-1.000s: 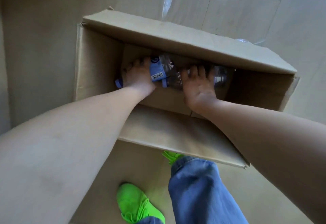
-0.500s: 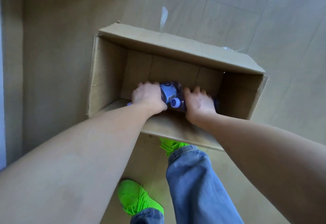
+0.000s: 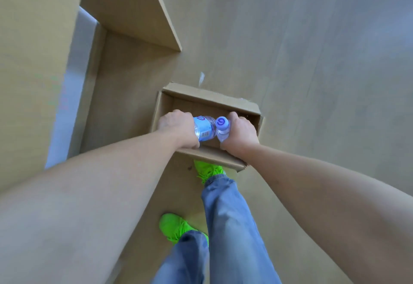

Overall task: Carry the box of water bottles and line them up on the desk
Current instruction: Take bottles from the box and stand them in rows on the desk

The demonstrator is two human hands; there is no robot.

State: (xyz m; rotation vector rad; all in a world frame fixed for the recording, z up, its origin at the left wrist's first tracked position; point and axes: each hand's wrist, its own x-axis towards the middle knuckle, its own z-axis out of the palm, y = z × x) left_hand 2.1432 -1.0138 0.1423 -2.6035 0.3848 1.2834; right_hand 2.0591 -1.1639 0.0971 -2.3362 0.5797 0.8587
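Note:
An open cardboard box (image 3: 210, 96) sits on the wooden floor in front of my feet. My left hand (image 3: 178, 127) is shut on a clear water bottle (image 3: 204, 128) with a blue label, held above the box opening. My right hand (image 3: 240, 132) is shut on a second bottle (image 3: 222, 127) whose pale blue cap faces the camera. The two bottles touch between my hands. The inside of the box looks dark; I cannot tell whether other bottles lie in it.
A wooden desk top (image 3: 29, 60) fills the left side, with a grey edge strip (image 3: 73, 87). A wooden panel (image 3: 131, 8) juts out at the top. Wooden floor (image 3: 312, 60) spreads to the right. My green shoes (image 3: 176, 227) and jeans (image 3: 232, 227) are below.
Both hands have lifted out of the box, each with a bottle. My head has risen, so the box looks smaller and farther, and the desk has come into view at left.

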